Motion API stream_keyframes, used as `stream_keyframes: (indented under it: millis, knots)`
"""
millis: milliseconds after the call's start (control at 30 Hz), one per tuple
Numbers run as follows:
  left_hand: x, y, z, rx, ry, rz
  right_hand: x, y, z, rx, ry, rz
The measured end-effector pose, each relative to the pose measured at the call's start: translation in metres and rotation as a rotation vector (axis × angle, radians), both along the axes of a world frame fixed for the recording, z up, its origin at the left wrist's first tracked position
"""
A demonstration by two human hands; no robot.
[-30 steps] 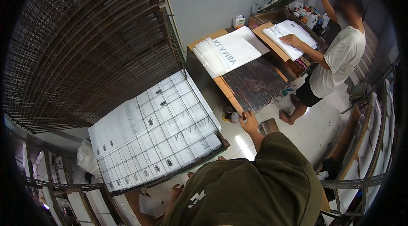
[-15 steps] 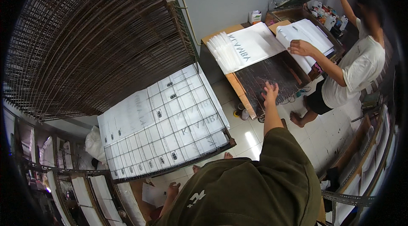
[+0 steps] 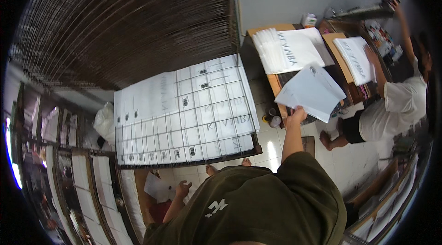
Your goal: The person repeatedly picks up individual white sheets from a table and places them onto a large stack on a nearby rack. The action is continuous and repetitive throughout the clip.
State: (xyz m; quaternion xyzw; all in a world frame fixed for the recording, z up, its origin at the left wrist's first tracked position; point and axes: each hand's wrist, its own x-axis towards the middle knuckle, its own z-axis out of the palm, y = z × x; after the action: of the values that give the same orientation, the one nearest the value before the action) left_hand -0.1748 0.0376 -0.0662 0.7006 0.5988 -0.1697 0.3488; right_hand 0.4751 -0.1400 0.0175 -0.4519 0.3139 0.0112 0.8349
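Sheet (image 3: 309, 92) (blurred dark print (image 3: 313, 69)) is pinched by right hand (image 3: 296, 115), left hand (image 3: 183, 189) loosely spread

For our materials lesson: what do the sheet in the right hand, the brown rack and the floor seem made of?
Sheet: probably thin plastic, possibly paper; smooth, pale, faintly glossy. Rack: likely metal, dull brown, judging by its thin crossing wires. Floor: likely ceramic tile, glossy white, judging by its bright reflection and joint lines.

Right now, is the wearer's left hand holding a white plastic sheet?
No, the right hand grips a white plastic sheet by its near edge; the left hand hangs apart.
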Motion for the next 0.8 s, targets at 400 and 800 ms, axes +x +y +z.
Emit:
stream_keyframes:
  millis: [400,800]
  knots:
    - [-0.001,-0.014,0.005,-0.003,-0.233,0.249,-0.079,0.115,0.237,-0.511,-0.819,1.054]
    - [-0.086,-0.032,-0.008,-0.059,-0.147,0.499,-0.258,0.272,0.290,-0.727,-1.158,2.412]
